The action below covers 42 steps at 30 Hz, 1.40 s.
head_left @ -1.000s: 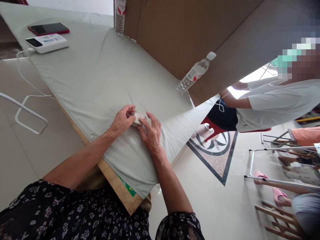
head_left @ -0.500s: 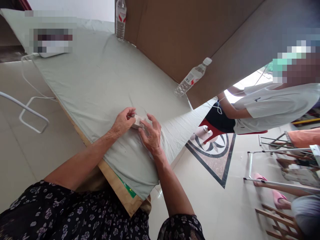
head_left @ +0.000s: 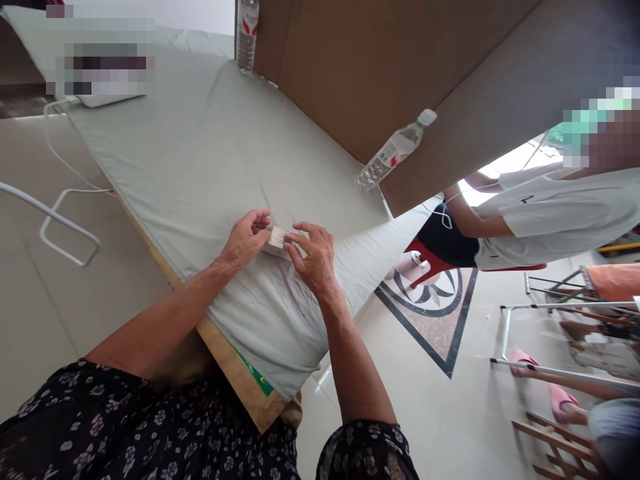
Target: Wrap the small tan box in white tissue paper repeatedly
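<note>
A small pale box [head_left: 278, 237] rests on the grey-green cloth of the table, between my two hands. My left hand [head_left: 249, 235] has its curved fingers and thumb at the box's left end. On the other end are the thumb and fingertips of my right hand [head_left: 313, 255], its remaining fingers spread. The marks on the box are too small to read.
Two clear bottles, one upright [head_left: 247, 37] and one tilted [head_left: 395, 152], are by a large brown cardboard panel [head_left: 350, 73]. A white device [head_left: 113, 97] with a cable lies at the upper left. A person in a white shirt [head_left: 565, 213] sits at the right.
My right hand has shifted slightly right and up, and its fingers have changed position on the box. The box's face shows more. The whole view has shifted a little.
</note>
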{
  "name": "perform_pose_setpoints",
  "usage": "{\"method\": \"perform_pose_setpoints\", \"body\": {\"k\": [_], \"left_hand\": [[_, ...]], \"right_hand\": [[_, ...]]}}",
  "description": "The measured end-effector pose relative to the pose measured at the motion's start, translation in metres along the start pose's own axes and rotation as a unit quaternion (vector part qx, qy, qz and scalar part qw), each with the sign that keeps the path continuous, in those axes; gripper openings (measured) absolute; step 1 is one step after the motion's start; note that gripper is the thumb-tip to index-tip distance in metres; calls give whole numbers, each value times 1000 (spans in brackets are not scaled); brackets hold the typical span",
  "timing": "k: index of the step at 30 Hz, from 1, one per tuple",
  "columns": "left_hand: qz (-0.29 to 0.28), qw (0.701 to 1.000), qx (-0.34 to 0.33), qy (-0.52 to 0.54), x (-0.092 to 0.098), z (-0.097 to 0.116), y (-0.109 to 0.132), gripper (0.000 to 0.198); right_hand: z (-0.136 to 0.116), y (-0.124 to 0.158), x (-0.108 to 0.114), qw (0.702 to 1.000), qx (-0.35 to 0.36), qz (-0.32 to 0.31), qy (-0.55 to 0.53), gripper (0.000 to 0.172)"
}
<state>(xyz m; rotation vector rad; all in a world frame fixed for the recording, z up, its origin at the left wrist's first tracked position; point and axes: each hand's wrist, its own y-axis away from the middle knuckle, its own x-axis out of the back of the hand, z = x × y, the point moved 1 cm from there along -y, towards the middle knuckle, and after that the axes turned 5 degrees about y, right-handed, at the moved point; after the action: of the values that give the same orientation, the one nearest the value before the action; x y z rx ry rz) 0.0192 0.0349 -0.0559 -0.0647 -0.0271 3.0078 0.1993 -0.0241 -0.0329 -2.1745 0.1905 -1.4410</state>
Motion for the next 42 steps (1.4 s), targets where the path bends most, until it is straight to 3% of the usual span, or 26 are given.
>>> {"method": "perform_pose_setpoints", "body": {"k": [3, 8, 12, 16, 23, 31, 42], "left_hand": [[-2, 1000, 2, -4, 0, 0, 1, 51], [-7, 1000, 2, -6, 0, 1, 2, 51], [-11, 999, -4, -31, 0, 1, 4, 52], [-9, 992, -30, -122, -2, 2, 7, 57], [-65, 963, -65, -255, -7, 7, 13, 76], [-66, 968, -70, -233, -6, 5, 13, 79], [-68, 968, -45, -235, -7, 10, 16, 79]], "right_hand": [[0, -4, -1, 999, 23, -4, 30, 12], [-3, -10, -7, 997, 46, 43, 37, 16], [-3, -12, -14, 997, 9, 73, -4, 16], [0, -13, -16, 994, -43, 84, -54, 15], [2, -18, -14, 977, -91, 84, -176, 15], [3, -23, -9, 954, -157, 46, -250, 20], [12, -8, -11, 942, -170, 31, -289, 31]]}}
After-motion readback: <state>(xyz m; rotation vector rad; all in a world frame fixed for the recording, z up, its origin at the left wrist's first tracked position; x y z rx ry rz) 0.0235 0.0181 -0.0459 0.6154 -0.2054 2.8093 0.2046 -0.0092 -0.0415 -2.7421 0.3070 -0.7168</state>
